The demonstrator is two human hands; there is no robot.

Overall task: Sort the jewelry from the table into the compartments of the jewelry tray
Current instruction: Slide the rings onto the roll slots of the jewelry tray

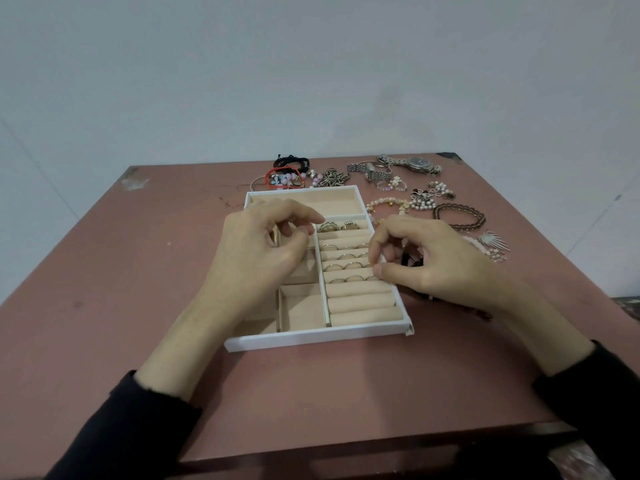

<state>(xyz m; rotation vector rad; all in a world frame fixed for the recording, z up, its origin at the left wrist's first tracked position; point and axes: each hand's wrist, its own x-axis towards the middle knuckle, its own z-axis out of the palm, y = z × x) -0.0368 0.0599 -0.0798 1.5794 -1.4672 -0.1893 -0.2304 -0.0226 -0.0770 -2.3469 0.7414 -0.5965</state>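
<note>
Pinched thumb to fingertips, your right hand point(426, 258) works at the right end of the ring rolls, closed as if seating a ring in the slot, though whatever it holds is too small to make out. Your left hand point(266, 244) hovers over the tray's left compartments with fingers curled loosely toward the thumb; you appear to have nothing in it, so it is likely just waiting close for the next pass.

Beneath both sits the table point(145, 271), and on it the jewelry tray point(311, 339), square to you so every compartment is within reach. Its long far compartment point(332, 202) and the square near one point(301, 311) look bare, probably kept for bulkier pieces.

Those pieces wait beyond and to the right of the tray: two metal watches point(412, 165), a brown beaded bracelet point(459, 214), a red cord bracelet point(282, 178), pearl clusters point(424, 199).

Smallest come the rings point(346, 266), tucked upright between the padded rolls in several rows, with two chunkier ones point(337, 226) in the top slot; rolls nearest you are not yet filled.
</note>
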